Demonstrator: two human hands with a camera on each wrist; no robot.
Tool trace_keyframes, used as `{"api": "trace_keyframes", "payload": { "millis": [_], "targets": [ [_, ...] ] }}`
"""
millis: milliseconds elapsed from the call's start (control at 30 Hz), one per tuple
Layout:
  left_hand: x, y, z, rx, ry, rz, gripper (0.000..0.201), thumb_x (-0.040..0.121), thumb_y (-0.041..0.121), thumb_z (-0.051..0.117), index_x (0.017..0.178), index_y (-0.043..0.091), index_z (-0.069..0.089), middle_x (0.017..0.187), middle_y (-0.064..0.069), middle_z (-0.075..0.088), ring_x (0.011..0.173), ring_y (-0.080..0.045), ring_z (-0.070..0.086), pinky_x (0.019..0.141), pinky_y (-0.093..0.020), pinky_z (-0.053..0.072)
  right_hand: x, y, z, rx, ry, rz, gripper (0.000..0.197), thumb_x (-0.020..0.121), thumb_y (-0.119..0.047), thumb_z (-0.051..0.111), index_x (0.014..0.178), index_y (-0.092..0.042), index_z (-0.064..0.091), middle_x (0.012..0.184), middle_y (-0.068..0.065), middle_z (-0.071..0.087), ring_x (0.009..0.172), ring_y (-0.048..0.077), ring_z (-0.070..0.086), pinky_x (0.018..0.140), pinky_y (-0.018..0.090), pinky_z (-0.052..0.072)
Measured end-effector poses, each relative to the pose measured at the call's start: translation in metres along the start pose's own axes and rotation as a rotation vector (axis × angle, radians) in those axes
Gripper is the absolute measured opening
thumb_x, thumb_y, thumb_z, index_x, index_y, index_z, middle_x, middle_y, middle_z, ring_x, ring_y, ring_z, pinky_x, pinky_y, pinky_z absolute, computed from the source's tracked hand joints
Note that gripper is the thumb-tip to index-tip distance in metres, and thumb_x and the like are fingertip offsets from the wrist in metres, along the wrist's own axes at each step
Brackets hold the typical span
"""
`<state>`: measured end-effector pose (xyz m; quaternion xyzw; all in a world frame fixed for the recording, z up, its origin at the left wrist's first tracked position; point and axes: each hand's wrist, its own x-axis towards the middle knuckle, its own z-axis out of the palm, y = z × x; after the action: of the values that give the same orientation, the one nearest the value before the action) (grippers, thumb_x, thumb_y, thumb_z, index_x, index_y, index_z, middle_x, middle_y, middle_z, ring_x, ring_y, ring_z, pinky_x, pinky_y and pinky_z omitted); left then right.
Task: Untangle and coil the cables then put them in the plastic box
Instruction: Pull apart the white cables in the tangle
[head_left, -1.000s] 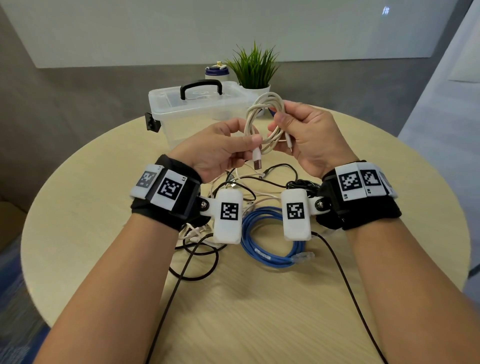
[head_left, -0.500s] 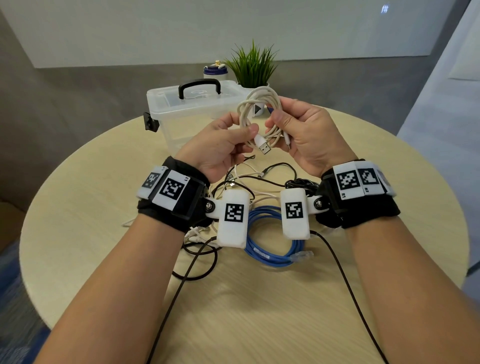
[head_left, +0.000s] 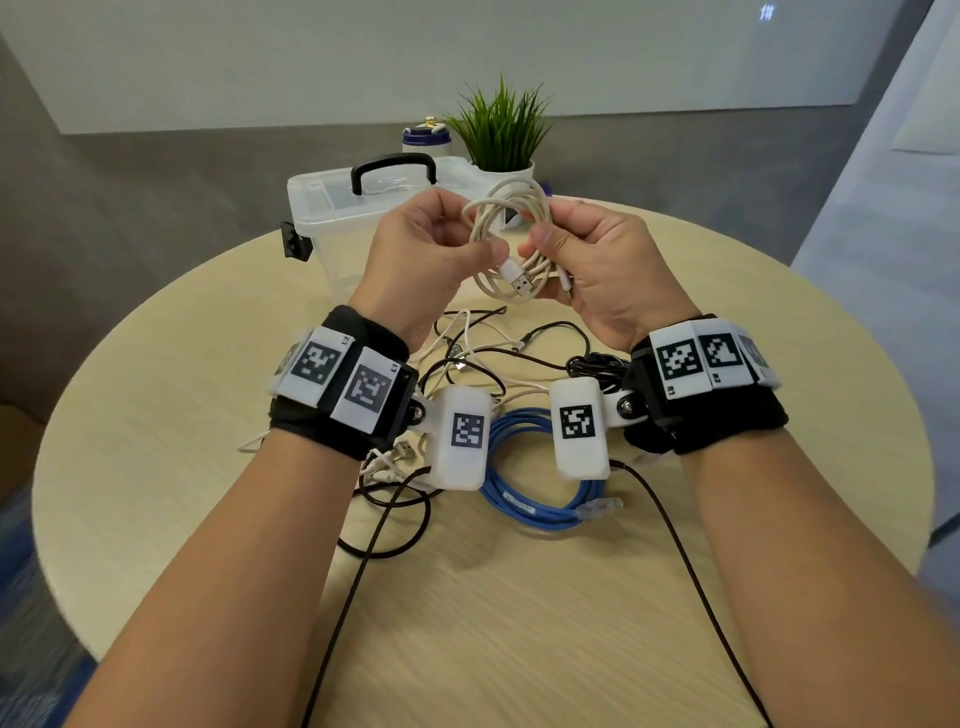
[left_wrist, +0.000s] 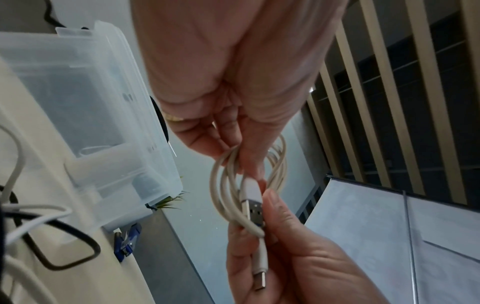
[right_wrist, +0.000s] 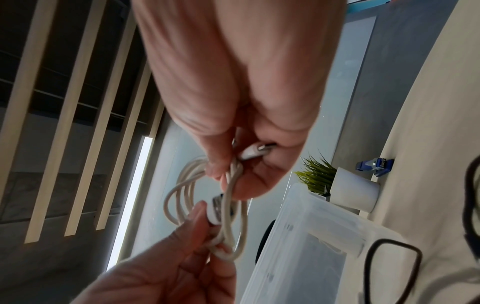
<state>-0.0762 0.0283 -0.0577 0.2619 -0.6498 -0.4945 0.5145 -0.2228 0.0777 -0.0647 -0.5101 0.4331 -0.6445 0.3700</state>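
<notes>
Cream-white loops of the coiled cable (head_left: 511, 244) hang between both hands above the worktop (head_left: 519, 597), just in front of the plastic box (head_left: 332, 208). The right hand (head_left: 597, 270) clamps the bundle so the turns cannot spring apart, while the left hand (head_left: 426, 260) pinches the USB plug (head_left: 519, 283), seemingly to tuck its tail. Only the right wrist view shows the small connector (right_wrist: 257, 152) trapped under the right thumb; only the head view shows the blue cable (head_left: 540, 478) and black tangle nearer the person than the box.

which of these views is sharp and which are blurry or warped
Head view: sharp, evenly lit, the table edge bowed by the wide lens. Left wrist view: white cable fairly clear, plastic box soft. Right wrist view: palm close and blurred, wall slats tilted.
</notes>
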Motion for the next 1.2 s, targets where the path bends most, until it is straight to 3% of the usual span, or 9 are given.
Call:
{"api": "trace_keyframes", "payload": {
  "millis": [233, 500, 633, 733, 833, 933, 1033, 1133, 1200],
  "targets": [
    [-0.002, 0.002, -0.003, 0.191, -0.057, -0.018, 0.029, 0.07, -0.007, 0.076, 0.08, 0.013, 0.057, 0.077, -0.013, 0.065, 0.075, -0.027, 0.062, 0.079, -0.042, 0.054, 0.001, 0.003, 0.001, -0.026, 0.034, 0.001, 0.029, 0.094, -0.001, 0.053, 0.122, 0.0, 0.059, 0.076, 0.009, 0.062, 0.062, 0.012, 0.06, 0.062, 0.031, 0.056],
    [-0.007, 0.002, 0.0, 0.234, -0.215, -0.146, 0.018, 0.07, -0.001, 0.077, 0.082, -0.002, 0.063, 0.07, -0.005, 0.063, 0.055, -0.003, 0.061, 0.058, -0.011, 0.047, 0.003, 0.004, 0.002, 0.015, 0.102, 0.045, 0.028, 0.093, -0.003, 0.055, 0.12, -0.002, 0.061, 0.075, 0.006, 0.064, 0.061, 0.011, 0.061, 0.058, 0.027, 0.054],
    [-0.01, 0.007, -0.002, 0.261, -0.315, -0.192, 0.008, 0.081, 0.013, 0.07, 0.077, 0.013, 0.063, 0.066, 0.008, 0.065, 0.057, 0.0, 0.055, 0.055, -0.01, 0.043, 0.003, 0.003, 0.003, 0.024, 0.096, 0.045, 0.023, 0.093, -0.004, 0.055, 0.114, -0.006, 0.064, 0.076, 0.008, 0.063, 0.063, 0.014, 0.061, 0.061, 0.029, 0.056],
    [-0.013, 0.008, 0.0, 0.324, -0.358, -0.216, 0.014, 0.09, 0.027, 0.059, 0.09, 0.013, 0.061, 0.08, 0.002, 0.061, 0.068, -0.004, 0.052, 0.059, -0.013, 0.043, 0.002, 0.0, 0.002, 0.043, 0.095, 0.045, 0.018, 0.095, -0.003, 0.052, 0.108, -0.008, 0.064, 0.076, 0.009, 0.06, 0.059, 0.013, 0.059, 0.057, 0.026, 0.054],
    [-0.015, 0.007, 0.004, 0.248, -0.427, -0.213, 0.017, 0.084, 0.01, 0.066, 0.084, 0.014, 0.049, 0.075, -0.001, 0.056, 0.065, -0.007, 0.054, 0.062, -0.017, 0.048, 0.003, -0.002, -0.001, 0.052, 0.101, 0.044, 0.016, 0.096, -0.004, 0.051, 0.103, -0.007, 0.065, 0.073, 0.008, 0.061, 0.06, 0.015, 0.058, 0.06, 0.028, 0.054],
    [-0.013, 0.005, 0.005, 0.176, -0.386, -0.205, 0.027, 0.081, -0.005, 0.066, 0.08, 0.013, 0.046, 0.076, -0.009, 0.056, 0.069, -0.017, 0.058, 0.063, -0.022, 0.052, 0.003, -0.003, 0.0, 0.044, 0.1, 0.054, 0.014, 0.096, -0.006, 0.052, 0.095, -0.011, 0.065, 0.072, 0.006, 0.061, 0.059, 0.015, 0.057, 0.058, 0.026, 0.052],
    [-0.011, 0.005, 0.003, 0.177, -0.322, -0.181, 0.029, 0.081, -0.004, 0.067, 0.096, 0.013, 0.05, 0.088, -0.011, 0.058, 0.08, -0.024, 0.059, 0.069, -0.027, 0.054, 0.003, -0.003, -0.003, 0.028, 0.109, 0.058, 0.013, 0.096, -0.008, 0.053, 0.095, -0.011, 0.066, 0.072, 0.006, 0.061, 0.057, 0.012, 0.058, 0.054, 0.023, 0.05],
    [-0.007, 0.004, 0.001, 0.152, -0.268, -0.099, 0.066, 0.075, -0.008, 0.071, 0.124, 0.023, 0.039, 0.105, -0.008, 0.054, 0.084, -0.017, 0.059, 0.072, -0.031, 0.057, 0.004, -0.002, -0.005, -0.015, 0.117, 0.054, 0.015, 0.096, -0.008, 0.054, 0.103, -0.007, 0.067, 0.074, 0.006, 0.061, 0.059, 0.012, 0.059, 0.056, 0.025, 0.051],
    [-0.007, 0.006, 0.003, 0.118, -0.266, -0.057, 0.057, 0.081, 0.002, 0.069, 0.127, 0.02, 0.04, 0.103, -0.004, 0.055, 0.084, -0.012, 0.059, 0.075, -0.029, 0.055, 0.004, 0.0, -0.006, -0.058, 0.118, 0.045, 0.02, 0.095, -0.007, 0.054, 0.111, -0.004, 0.065, 0.076, 0.008, 0.063, 0.061, 0.014, 0.06, 0.058, 0.027, 0.052]
  ]
}}
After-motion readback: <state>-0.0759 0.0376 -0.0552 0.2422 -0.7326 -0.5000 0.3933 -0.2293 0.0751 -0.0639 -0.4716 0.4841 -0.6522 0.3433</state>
